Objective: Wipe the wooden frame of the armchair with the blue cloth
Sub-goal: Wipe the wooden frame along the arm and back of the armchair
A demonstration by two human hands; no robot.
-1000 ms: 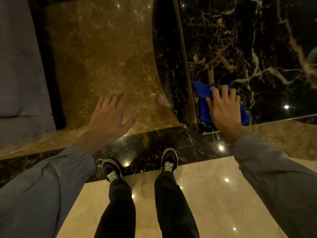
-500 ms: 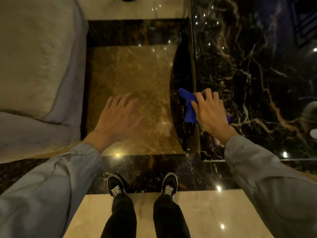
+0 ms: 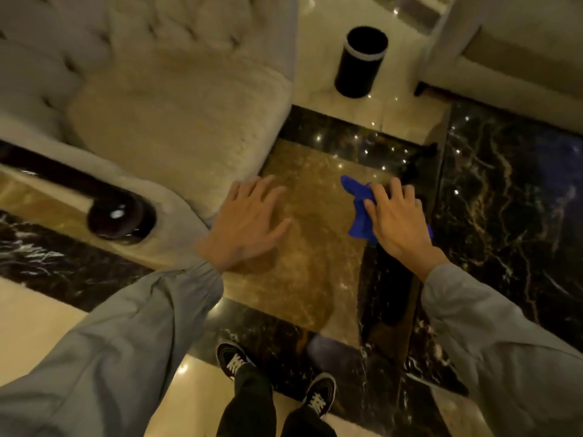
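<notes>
A person stands on a polished marble floor (image 3: 315, 279) beside a tufted armchair (image 3: 176, 115), whose dark wooden frame (image 3: 121, 216) ends in a rounded arm at left. The right hand (image 3: 397, 222) grasps the bunched blue cloth (image 3: 359, 206) above the floor, apart from the chair. The left hand (image 3: 249, 222) hangs empty, fingers spread. A black bin (image 3: 361, 61) stands farther off.
</notes>
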